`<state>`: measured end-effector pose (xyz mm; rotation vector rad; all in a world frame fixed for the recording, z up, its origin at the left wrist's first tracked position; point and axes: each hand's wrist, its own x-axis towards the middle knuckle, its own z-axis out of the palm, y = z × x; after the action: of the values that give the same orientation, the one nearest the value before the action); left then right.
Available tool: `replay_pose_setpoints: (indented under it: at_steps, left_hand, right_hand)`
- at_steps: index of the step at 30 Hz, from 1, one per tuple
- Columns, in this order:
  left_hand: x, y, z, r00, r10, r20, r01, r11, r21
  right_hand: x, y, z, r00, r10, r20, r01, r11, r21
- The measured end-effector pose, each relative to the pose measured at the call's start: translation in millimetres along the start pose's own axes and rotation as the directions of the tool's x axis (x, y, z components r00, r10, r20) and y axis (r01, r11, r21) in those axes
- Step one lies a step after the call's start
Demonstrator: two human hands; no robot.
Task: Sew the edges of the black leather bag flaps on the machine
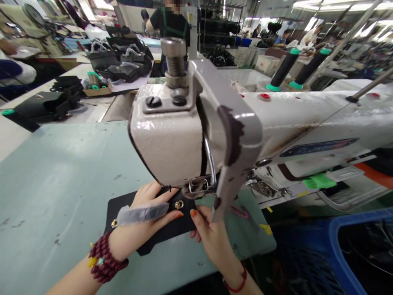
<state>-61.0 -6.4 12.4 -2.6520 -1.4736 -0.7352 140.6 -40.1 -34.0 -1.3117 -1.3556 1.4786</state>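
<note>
A black bag panel (166, 232), leather-like, lies on the pale green table under the head of a white sewing machine (167, 139). A handle (143, 214) wrapped in clear plastic arches over it, with gold-coloured fittings (179, 205) at its ends. My left hand (144, 200) is slipped beneath the handle, flat on the panel with fingers stretched and thumb apart; the machine head partly hides the fingertips. At the panel's right edge, my right hand (206, 227) pinches the material, thumb on top and fingers below. The needle area is mostly hidden behind the grey guard (236, 143).
Blue crates (333, 246) stand below the table at right. Pink-handled snips (238, 211) lie right of the guard. Black thread cones (284, 69) stand behind the machine. Black bags (119, 71) cover a bench at back left; a person in an apron (173, 24) stands beyond.
</note>
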Motion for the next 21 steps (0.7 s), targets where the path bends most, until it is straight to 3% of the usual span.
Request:
replay_pose_setpoints:
  at_steps: [9,16,21]
  left_hand:
    - [2,-6,-1.6,0.999,0.008,0.035,-0.006,0.997,-0.074]
    - [5,0,-1.4,0.985,-0.009,0.173,0.012,1.000,-0.016]
    - [14,6,-10.6,0.984,-0.012,0.178,0.018,0.999,-0.036]
  right_hand:
    - [4,0,-5,0.999,-0.014,0.030,0.013,1.000,0.022]
    - [7,2,-1,0.999,-0.003,-0.038,0.003,1.000,0.006]
    - [7,-1,3,0.998,0.004,-0.058,0.001,0.996,0.086]
